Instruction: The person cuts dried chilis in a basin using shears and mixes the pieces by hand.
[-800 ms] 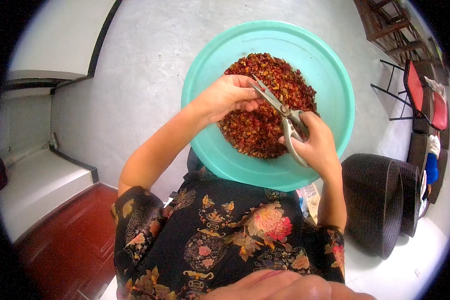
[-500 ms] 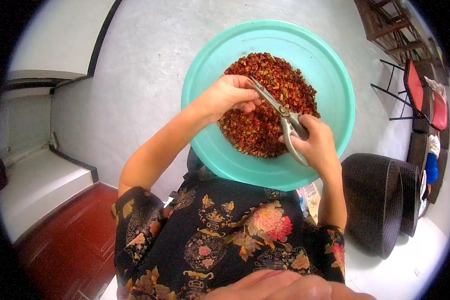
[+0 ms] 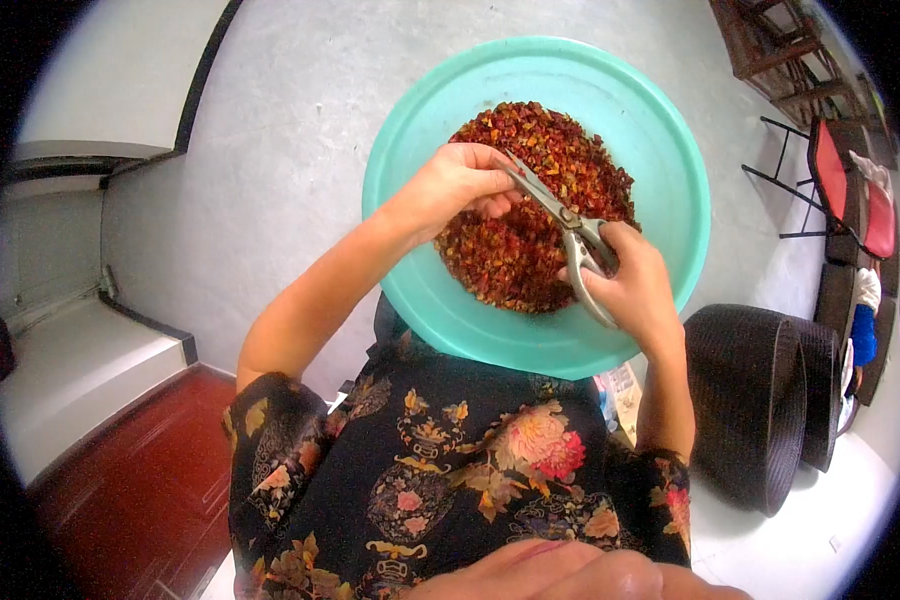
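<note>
- Chopped pieces, dark red and orange, perhaps dried chilli, lie in a wide heap on the floor of a round turquoise basin.
- Scissors slant above the heap inside the basin's outline, tips slightly apart and pointing toward the basin's far left side.
- The right hand, over the basin's right side, grips the scissors by their handles.
- The left hand, over the basin's left side, has fingers bent toward the thumb beside the blade tips. Whether the pinch is closed on a piece is too small to tell.
- For clean, safe snipping, fingertips would best sit clear of the blade line, with short, even cuts made low over the basin's middle so bits drop onto the heap.
- On the near side of the basin is the person's dark floral clothing; what bears the basin's weight is hidden.
- Right of the basin stands a dark, rounded, ribbed object; farther right, a red chair.
- Pale grey floor spreads beyond the basin.
</note>
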### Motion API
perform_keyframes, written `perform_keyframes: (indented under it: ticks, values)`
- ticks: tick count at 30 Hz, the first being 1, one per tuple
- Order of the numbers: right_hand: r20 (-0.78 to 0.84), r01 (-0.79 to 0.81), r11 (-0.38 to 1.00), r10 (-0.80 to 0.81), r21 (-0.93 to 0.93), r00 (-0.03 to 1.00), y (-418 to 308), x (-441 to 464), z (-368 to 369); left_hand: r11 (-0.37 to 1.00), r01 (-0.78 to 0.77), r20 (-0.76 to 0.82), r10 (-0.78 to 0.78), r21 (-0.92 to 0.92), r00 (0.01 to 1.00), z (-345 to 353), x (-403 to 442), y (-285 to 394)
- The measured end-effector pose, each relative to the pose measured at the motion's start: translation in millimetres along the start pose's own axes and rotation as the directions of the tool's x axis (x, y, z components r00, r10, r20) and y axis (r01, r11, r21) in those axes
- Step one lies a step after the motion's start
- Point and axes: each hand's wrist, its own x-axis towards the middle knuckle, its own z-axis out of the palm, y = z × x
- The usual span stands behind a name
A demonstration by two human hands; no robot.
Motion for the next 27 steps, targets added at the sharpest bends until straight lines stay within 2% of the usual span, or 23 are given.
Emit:
perform_keyframes:
  ticks: [3,6,8,9,10,11,12,14,15,18,20,23,27]
  values:
    - [0.038,-0.002,1.0,0.003,-0.024,0.999,11,0,3,0.999,0.014,-0.032,-0.016,-0.032,0.999,2,-1,3]
    - [0.063,-0.018,1.0,0.017,0.018,0.998,11,-1,2,1.0,0.016,-0.052,-0.015,0.018,0.999,0,-2,4]
    - [0.043,0.006,0.999,-0.008,0.038,0.999,15,0,2,0.986,0.009,-0.053,-0.001,0.166,0.999,-4,0,2]
    - [0.043,0.006,0.999,-0.007,0.039,0.999,16,0,2,0.986,0.01,-0.053,-0.002,0.166,0.999,-2,-1,1]
    - [0.025,-0.031,0.995,0.029,0.096,0.999,17,1,3,0.871,-0.111,-0.135,0.198,0.479,0.971,0,-2,-1]
    - [0.009,-0.068,0.986,0.067,0.155,0.998,19,1,3,0.644,-0.168,-0.145,0.404,0.746,0.903,1,-4,-2]
    - [0.003,-0.093,0.984,0.093,0.151,0.996,21,2,1,0.644,-0.166,-0.145,0.402,0.747,0.904,1,-5,-5]
    - [-0.022,-0.131,0.973,0.138,0.192,0.99,22,4,0,0.236,-0.168,0.006,0.563,0.957,0.826,-1,-5,-15]
    - [-0.045,-0.167,0.958,0.182,0.231,0.982,22,5,-1,0.236,-0.168,0.007,0.562,0.957,0.827,0,-6,-16]
    - [-0.098,-0.143,0.973,0.163,0.18,0.982,26,6,0,0.252,-0.215,0.053,0.527,0.944,0.848,2,-6,-18]
    - [-0.101,-0.137,0.976,0.155,0.167,0.983,29,7,1,0.324,-0.316,0.113,0.516,0.892,0.849,6,-4,-20]
    - [-0.105,-0.135,0.979,0.152,0.153,0.983,31,8,2,0.281,-0.338,0.169,0.49,0.898,0.855,4,-2,-23]
    - [-0.089,-0.159,0.974,0.175,0.16,0.981,26,8,-2,0.266,-0.289,0.135,0.477,0.92,0.868,2,1,-24]
